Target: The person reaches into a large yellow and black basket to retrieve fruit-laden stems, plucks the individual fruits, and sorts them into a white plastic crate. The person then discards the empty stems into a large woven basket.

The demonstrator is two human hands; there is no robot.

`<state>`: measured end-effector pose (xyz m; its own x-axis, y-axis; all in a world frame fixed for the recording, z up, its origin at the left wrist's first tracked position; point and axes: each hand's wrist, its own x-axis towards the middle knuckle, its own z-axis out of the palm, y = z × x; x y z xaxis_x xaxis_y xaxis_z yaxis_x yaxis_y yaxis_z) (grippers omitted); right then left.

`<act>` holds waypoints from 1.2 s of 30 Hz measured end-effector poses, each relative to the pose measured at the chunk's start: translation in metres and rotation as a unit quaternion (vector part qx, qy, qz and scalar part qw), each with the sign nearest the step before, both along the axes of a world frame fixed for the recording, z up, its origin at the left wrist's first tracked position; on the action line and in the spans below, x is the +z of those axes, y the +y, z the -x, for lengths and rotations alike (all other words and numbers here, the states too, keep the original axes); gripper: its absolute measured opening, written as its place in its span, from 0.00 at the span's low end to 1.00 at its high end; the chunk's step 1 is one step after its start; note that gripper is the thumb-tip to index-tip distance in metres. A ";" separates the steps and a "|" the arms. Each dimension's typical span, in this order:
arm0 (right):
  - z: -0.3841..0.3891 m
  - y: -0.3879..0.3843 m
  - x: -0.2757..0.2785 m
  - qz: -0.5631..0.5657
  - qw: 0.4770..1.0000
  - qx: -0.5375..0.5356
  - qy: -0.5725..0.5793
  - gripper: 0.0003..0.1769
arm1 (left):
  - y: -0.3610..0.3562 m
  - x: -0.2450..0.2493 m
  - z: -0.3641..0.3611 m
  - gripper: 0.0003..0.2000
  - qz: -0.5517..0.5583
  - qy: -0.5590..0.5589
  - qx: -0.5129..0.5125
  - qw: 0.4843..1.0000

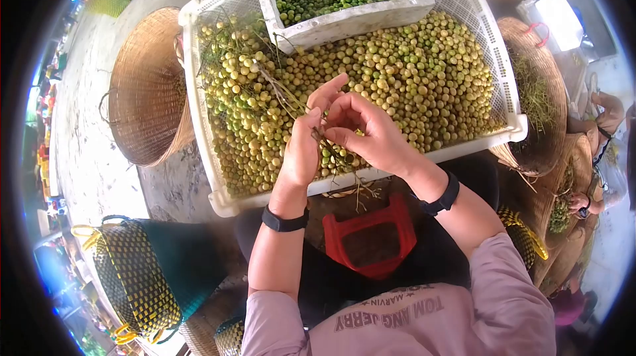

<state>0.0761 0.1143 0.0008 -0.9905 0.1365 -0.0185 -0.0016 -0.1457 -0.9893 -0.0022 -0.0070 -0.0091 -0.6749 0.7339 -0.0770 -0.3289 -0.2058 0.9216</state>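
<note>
My left hand (pixel 303 147) is closed on a thin brown fruit stem (pixel 281 91), which runs up and left over the fruit. Just to its right, my right hand (pixel 364 127) has its fingers curled and its thumb and fingertips pinched at the stem's lower end; what exactly lies between the tips is partly hidden. Both hands are above a white plastic mesh tray (pixel 202 114) holding a thick layer of small round yellow-green fruits (pixel 411 71). Stems with fruits attached (pixel 235 54) lie at the tray's left side.
A white foam box (pixel 351 24) of greener fruits stands in the tray's far part. Wicker baskets (pixel 149 91) flank the tray; the right basket (pixel 536 91) contains bare stems. Below are a red stool (pixel 370 237) and a black-yellow woven basket (pixel 136 276). Another person's hand (pixel 580 203) is at far right.
</note>
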 end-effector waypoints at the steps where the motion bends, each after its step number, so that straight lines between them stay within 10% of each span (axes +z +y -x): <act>1: 0.000 0.000 -0.003 0.000 1.000 0.000 0.000 0.09 | 0.001 0.001 -0.001 0.28 0.007 0.034 0.026 0.999; 6: 0.002 0.007 -0.007 0.134 0.991 -0.017 -0.018 0.04 | -0.009 0.020 -0.001 0.17 0.191 0.066 0.095 0.975; 24: -0.040 -0.010 0.059 0.158 0.974 0.162 0.004 0.07 | -0.021 0.096 -0.050 0.27 0.018 0.104 -0.007 0.994; 31: -0.070 -0.026 0.067 0.276 0.955 0.110 -0.004 0.07 | -0.026 0.106 -0.082 0.23 -0.112 -0.079 0.091 0.986; 36: -0.073 -0.002 0.065 0.160 0.987 -0.003 -0.029 0.06 | -0.042 0.092 -0.076 0.20 -0.180 -0.175 0.137 0.958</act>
